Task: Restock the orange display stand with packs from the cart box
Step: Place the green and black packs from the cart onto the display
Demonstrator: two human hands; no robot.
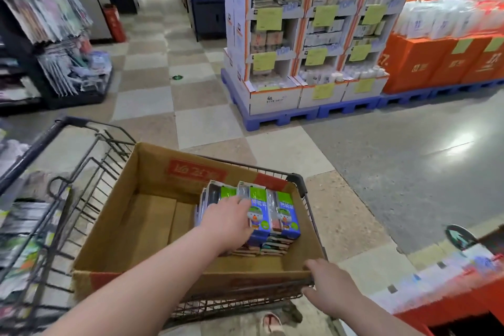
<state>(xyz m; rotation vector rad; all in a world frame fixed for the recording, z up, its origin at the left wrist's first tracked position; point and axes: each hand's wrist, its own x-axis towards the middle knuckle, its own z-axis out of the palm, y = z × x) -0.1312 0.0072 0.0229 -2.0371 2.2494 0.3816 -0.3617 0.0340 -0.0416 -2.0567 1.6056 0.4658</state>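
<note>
In the cart (81, 161) in front of you, the cardboard box (152, 172) looked mostly bare, with only a few short stacks of packs (283, 215) left in its far right corner. Your left hand (229, 222) lay over the top packs, fingers spread across them; I couldn't tell whether it had taken hold. Your right hand (327, 285) gripped the box's near right corner. The orange display stand (463, 305) at your right already carried blurred packs, so restocking seemed well along, with these stacks left to move.
</note>
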